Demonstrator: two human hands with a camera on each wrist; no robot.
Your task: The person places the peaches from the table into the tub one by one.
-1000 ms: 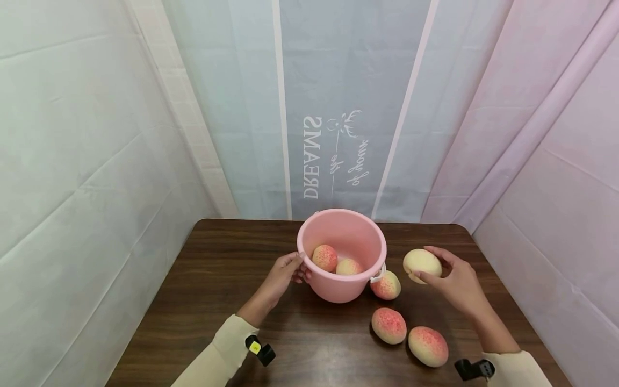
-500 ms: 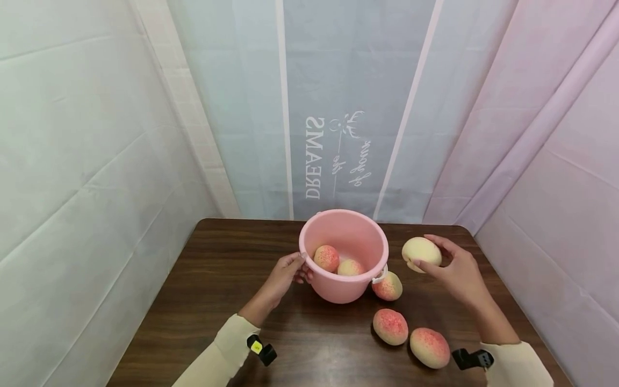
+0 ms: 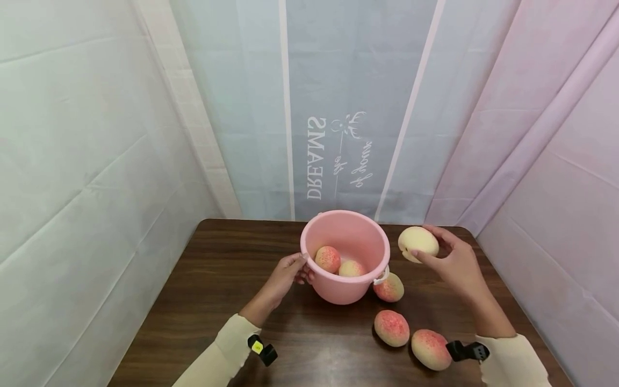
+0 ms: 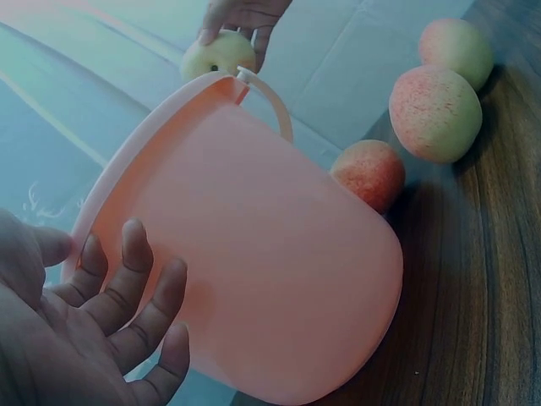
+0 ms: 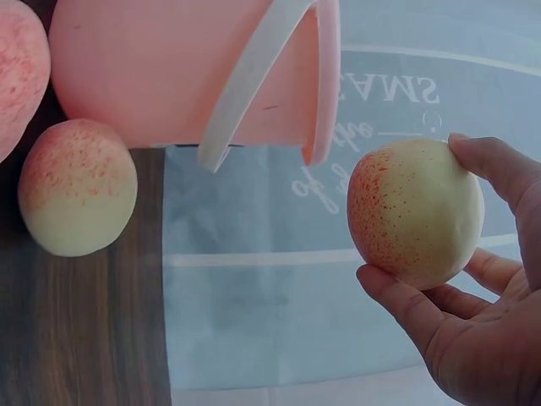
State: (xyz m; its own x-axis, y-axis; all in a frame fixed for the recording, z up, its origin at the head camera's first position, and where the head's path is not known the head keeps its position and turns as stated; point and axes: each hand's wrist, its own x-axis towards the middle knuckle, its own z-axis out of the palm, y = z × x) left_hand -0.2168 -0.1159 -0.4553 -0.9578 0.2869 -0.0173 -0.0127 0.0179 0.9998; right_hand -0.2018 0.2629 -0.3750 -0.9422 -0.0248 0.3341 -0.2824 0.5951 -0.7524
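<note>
A pink bucket [image 3: 340, 293] stands on the table, slightly tilted in the head view. My left hand [image 3: 284, 275] pinches its left rim between thumb and index finger; the other fingers [image 4: 165, 292] curve loosely beside the wall. Inside the bucket lie a reddish peach [image 3: 328, 259] and a paler peach [image 3: 351, 268]. Off to the right, my right hand [image 3: 456, 267] holds a cream peach [image 3: 418, 242] in the air, thumb and fingers on opposite sides. The right wrist view shows red speckles on one side of this held peach [image 5: 414, 211].
One peach [image 3: 389, 288] sits against or close by the bucket's right side, below its white handle [image 3: 382, 276]. Two more peaches, a nearer-left one [image 3: 391, 328] and a right one [image 3: 431, 350], lie in front on the dark wooden table [image 3: 217, 279]. A printed curtain [image 3: 358, 64] hangs behind.
My right hand has lifted the cream peach higher and moved it slightly away from me. The left hand keeps its hold on the bucket rim; the view has shifted a little.
</note>
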